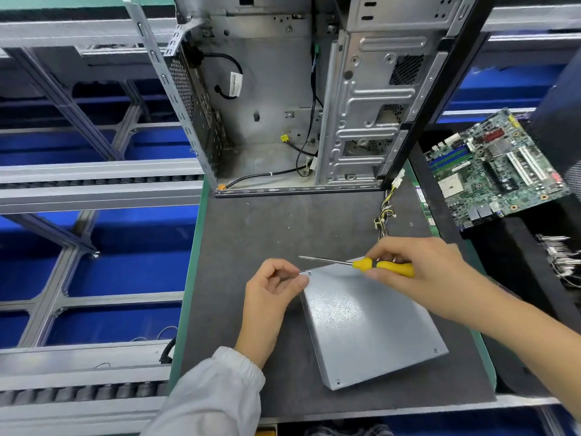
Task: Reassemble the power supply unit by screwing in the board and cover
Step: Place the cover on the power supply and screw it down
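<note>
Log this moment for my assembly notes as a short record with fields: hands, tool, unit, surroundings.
left hand: fingers curled at the metal box's far corner, perhaps pinching a screw; too small to tell
right hand: grips the screwdriver, tip raised off the box
metal box: cover on, lying flat on the grey mat
computer case: open, behind the mat
circuit board: at right
</note>
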Demonstrator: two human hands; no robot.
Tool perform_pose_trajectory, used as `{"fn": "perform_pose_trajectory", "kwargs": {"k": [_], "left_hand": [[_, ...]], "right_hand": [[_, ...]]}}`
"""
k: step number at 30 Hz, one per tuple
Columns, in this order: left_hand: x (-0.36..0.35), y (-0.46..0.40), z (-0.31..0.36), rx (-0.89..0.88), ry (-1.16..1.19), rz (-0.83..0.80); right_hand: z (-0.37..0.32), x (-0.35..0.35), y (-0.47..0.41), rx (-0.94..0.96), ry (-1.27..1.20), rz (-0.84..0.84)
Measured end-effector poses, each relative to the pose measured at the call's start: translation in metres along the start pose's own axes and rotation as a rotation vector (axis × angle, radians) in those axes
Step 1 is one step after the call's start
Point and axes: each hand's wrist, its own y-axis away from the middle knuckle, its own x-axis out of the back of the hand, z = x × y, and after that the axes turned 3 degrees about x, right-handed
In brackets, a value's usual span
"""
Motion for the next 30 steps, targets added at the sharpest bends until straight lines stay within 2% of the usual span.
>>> {"fn": "perform_pose_trajectory", "kwargs": {"k": [3, 5, 8, 14, 16, 18, 21, 26, 30], "left_hand": [[-0.010, 0.006, -0.006, 0.073, 0.052, 0.104], [-0.010, 0.008, -0.006, 0.089, -0.006, 0.146], [-0.010, 0.007, -0.004, 0.048, -0.148, 0.066], [-0.018, 0.002, 0.006, 0.026, -0.262, -0.032], [-0.016, 0.000, 0.015, -0.012, -0.279, -0.020], [-0.015, -0.004, 0.025, -0.041, -0.167, 0.073], [-0.020, -0.009, 0.040, 0.033, 0.193, 0.151], [-0.035, -0.009, 0.049, 0.010, 0.157, 0.128], [-0.034, -0.009, 0.051, 0.053, 0.273, 0.115]], "right_hand": [[0.001, -0.007, -0.003, -0.024, -0.111, 0.001], [0.000, -0.013, -0.004, -0.024, -0.152, 0.026], [0.000, -0.023, -0.006, -0.045, -0.225, 0.053], [0.001, -0.040, -0.007, -0.090, -0.335, 0.015], [0.001, -0.040, -0.006, -0.088, -0.360, 0.031], [0.001, -0.035, -0.004, -0.075, -0.379, 0.078], [0.000, -0.025, 0.000, -0.016, -0.321, 0.105], [-0.002, -0.015, 0.003, 0.071, -0.237, 0.117], [0.002, -0.010, 0.003, 0.082, -0.209, 0.136]]}}
